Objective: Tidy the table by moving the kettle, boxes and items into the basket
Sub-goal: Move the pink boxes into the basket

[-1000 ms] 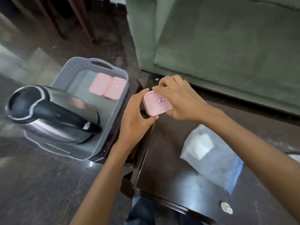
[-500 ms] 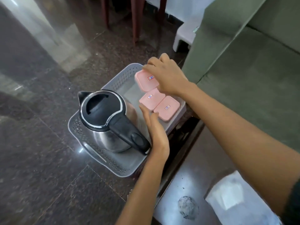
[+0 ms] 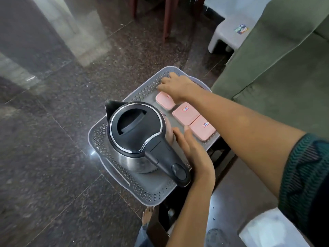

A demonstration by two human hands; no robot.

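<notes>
Here, kettle (image 3: 135,129) and three pink boxes (image 3: 186,113) sit in the basket (image 3: 153,186).

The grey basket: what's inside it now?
A steel kettle and three pink boxes in a row. The right hand covers part of the farthest box, and the left hand reaches in beside the kettle. The floor of the basket under the kettle is hidden.

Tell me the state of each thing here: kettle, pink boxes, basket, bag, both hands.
basket: upright, partly filled.
kettle: upright in basket, lid closed.
far pink box: lid on, flat in basket.
middle pink box: lid on, flat in basket.
near pink box: lid on, flat in basket.
right hand: open, over far pink box.
left hand: open, beside kettle.
plastic bag: lying outside basket.
</notes>
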